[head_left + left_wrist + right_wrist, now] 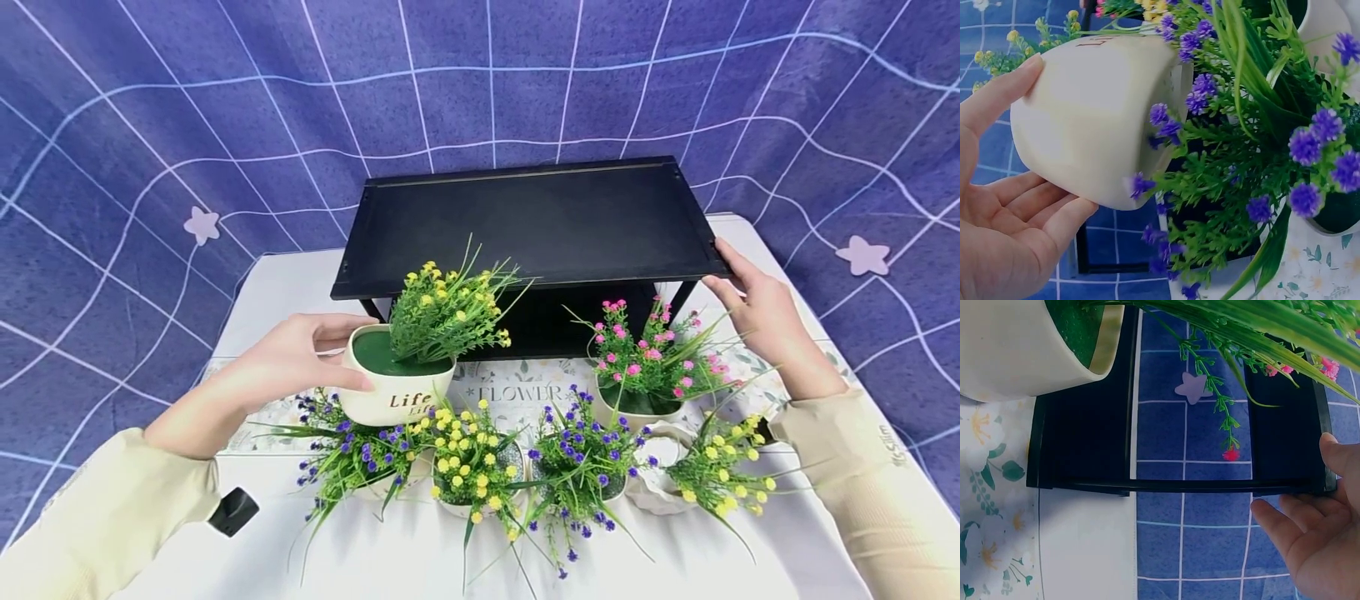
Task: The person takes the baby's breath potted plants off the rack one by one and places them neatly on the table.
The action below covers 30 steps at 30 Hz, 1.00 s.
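Note:
My left hand grips a cream flower pot by its left end, thumb on the front and fingers behind. "Life" is printed on the pot, and yellow flowers with green grass rise from its right side. It is held up in front of the left end of a black two-tier shelf. My right hand holds the front right corner of the shelf's top board, thumb and fingers around its edge. In the left wrist view the pot sits between thumb and fingers; the right wrist view shows the shelf corner in my grasp.
Below stand several potted plants: purple, yellow, purple, and a yellow one in a white pot. A pink-flowered plant stands before the shelf's right end. A floral "FLOWER" mat lies on the white table.

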Each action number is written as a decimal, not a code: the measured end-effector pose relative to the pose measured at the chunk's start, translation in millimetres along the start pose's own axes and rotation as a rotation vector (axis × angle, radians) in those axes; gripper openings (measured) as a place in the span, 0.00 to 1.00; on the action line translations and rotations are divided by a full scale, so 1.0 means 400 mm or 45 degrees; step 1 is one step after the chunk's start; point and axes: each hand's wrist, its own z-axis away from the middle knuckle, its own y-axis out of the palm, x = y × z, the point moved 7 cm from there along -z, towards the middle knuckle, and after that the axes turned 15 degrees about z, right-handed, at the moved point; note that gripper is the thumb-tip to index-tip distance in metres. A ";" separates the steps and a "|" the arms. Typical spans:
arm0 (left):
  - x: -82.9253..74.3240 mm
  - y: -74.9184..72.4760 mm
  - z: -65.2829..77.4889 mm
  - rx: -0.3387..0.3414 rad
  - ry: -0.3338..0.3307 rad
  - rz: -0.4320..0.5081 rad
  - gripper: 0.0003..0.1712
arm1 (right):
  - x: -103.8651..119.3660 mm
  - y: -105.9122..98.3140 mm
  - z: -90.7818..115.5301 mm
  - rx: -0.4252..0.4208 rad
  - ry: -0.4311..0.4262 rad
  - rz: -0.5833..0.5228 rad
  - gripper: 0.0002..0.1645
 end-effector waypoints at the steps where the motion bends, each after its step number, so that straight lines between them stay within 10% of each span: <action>1: -0.001 -0.006 0.006 -0.003 0.007 0.014 0.45 | -0.002 0.001 -0.001 0.002 0.000 -0.001 0.34; 11: 0.044 -0.123 0.067 -0.166 0.192 0.236 0.46 | -0.004 -0.001 -0.003 0.011 0.016 0.008 0.34; 16: 0.120 -0.179 0.107 -0.227 0.314 0.660 0.50 | -0.003 0.000 -0.003 0.009 0.014 0.011 0.34; 20: 0.162 -0.213 0.142 -0.232 0.533 0.974 0.33 | -0.006 0.003 -0.004 0.010 0.008 0.002 0.35; 30: 0.308 -0.268 0.210 -0.353 0.774 1.293 0.25 | -0.009 0.003 -0.002 0.002 0.007 0.010 0.34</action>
